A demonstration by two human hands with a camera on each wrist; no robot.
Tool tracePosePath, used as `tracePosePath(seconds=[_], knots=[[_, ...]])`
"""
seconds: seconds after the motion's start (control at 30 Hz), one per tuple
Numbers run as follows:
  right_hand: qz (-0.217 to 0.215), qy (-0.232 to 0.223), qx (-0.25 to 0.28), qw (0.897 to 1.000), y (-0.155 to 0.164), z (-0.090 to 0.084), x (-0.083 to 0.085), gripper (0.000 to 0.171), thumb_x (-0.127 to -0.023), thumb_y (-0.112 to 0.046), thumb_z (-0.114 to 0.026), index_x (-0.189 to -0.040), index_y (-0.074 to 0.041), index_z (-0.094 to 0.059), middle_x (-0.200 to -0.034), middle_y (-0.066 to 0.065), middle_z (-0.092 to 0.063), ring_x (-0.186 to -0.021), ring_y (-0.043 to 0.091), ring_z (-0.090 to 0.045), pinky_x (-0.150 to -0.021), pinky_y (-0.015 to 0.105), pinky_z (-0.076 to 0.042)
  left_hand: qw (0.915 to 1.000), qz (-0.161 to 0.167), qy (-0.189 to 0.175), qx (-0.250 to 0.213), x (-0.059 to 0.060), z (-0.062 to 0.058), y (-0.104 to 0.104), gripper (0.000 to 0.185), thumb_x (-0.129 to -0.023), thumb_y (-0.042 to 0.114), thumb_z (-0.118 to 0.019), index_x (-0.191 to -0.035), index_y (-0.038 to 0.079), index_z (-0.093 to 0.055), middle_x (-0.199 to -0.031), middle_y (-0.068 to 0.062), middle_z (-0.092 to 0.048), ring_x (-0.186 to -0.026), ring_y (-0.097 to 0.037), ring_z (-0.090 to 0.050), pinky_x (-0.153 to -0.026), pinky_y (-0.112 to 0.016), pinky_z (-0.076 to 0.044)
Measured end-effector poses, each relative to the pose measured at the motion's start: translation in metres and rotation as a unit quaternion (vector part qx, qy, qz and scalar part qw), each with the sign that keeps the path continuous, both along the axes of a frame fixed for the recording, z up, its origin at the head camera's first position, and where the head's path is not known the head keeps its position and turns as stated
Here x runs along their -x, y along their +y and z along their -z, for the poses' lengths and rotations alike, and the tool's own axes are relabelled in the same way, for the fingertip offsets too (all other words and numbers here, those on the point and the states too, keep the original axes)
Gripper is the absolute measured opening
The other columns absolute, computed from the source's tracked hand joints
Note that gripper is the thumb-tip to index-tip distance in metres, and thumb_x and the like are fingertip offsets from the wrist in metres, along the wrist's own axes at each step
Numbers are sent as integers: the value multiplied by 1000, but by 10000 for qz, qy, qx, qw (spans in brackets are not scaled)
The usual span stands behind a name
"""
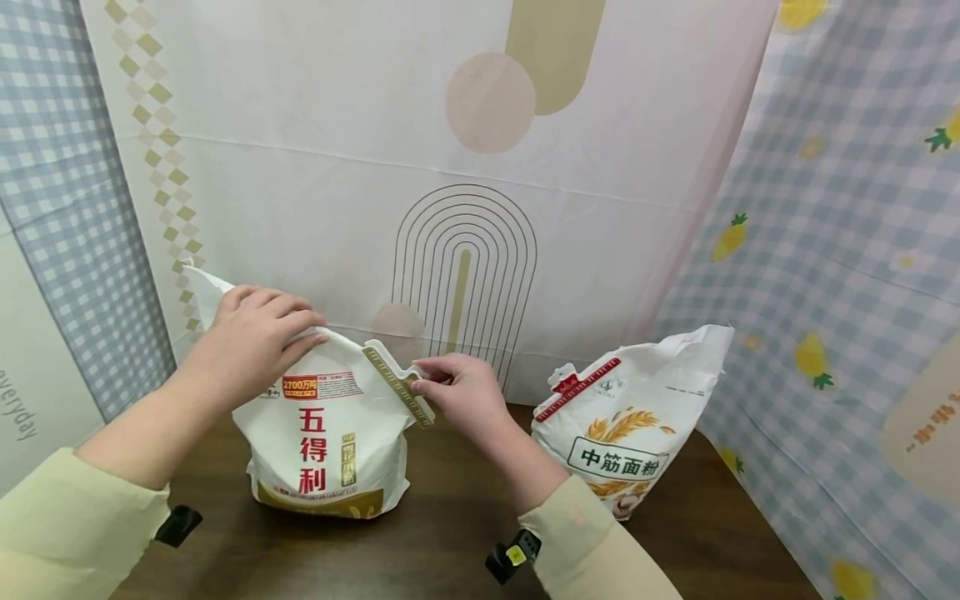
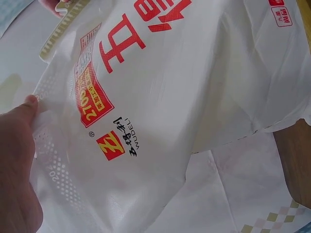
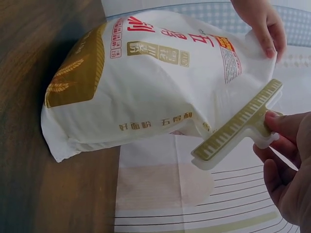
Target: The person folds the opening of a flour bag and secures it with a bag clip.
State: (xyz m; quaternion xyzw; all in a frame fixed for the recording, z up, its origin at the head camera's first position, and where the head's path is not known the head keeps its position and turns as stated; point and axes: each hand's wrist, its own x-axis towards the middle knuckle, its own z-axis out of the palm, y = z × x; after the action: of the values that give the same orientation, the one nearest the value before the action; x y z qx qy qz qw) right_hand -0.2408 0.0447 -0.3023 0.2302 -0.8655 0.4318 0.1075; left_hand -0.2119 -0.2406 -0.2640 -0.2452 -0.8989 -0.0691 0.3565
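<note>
A white flour bag (image 1: 330,442) with red characters stands on the dark wooden table (image 1: 450,533). My left hand (image 1: 255,333) grips its folded top at the left, and my thumb (image 2: 22,121) lies on the bag's front (image 2: 160,111). My right hand (image 1: 457,387) pinches the handle of a cream and olive sealing clip (image 1: 397,385). The clip (image 3: 238,127) lies along the bag's top right edge (image 3: 146,82), with my fingers (image 3: 286,127) round its handle. I cannot tell whether the clip is clamped on the bag.
A second white flour bag (image 1: 630,425) with a wheat picture leans on the right of the table. Patterned cloth backdrops (image 1: 465,250) close in the back and both sides. Bare wood lies in front of both bags.
</note>
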Motion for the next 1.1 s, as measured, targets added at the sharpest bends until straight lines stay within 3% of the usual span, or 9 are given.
tracePosePath(seconds=[0.37, 0.67, 1.1], knots=[[-118, 237, -429, 9987, -13, -6, 0, 22, -84, -21, -81, -105, -18, -79, -91, -10, -70, -77, 4, -59, -63, 22, -50, 10000, 43, 77, -4, 0, 0, 0, 15, -90, 21, -73, -104, 17, -74, -109, -7, -66, -107, -34, -55, -100, -55, -29], [-129, 291, -659, 9973, -24, -17, -3, 22, -85, -23, -80, -107, -21, -79, -95, -12, -71, -83, 3, -61, -71, 23, -50, 9999, 19, 70, -112, 0, -2, 3, 11, -91, 22, -72, -100, 16, -74, -107, -5, -67, -108, -33, -55, -99, -55, -30], [-100, 513, -961, 9940, -37, -25, 0, 24, -85, -26, -79, -109, -20, -78, -93, -12, -70, -78, 2, -60, -66, 21, -49, 9999, -45, -27, -152, 2, -4, 4, 12, -92, 23, -71, -101, 16, -74, -108, -6, -67, -110, -33, -54, -98, -57, -30]])
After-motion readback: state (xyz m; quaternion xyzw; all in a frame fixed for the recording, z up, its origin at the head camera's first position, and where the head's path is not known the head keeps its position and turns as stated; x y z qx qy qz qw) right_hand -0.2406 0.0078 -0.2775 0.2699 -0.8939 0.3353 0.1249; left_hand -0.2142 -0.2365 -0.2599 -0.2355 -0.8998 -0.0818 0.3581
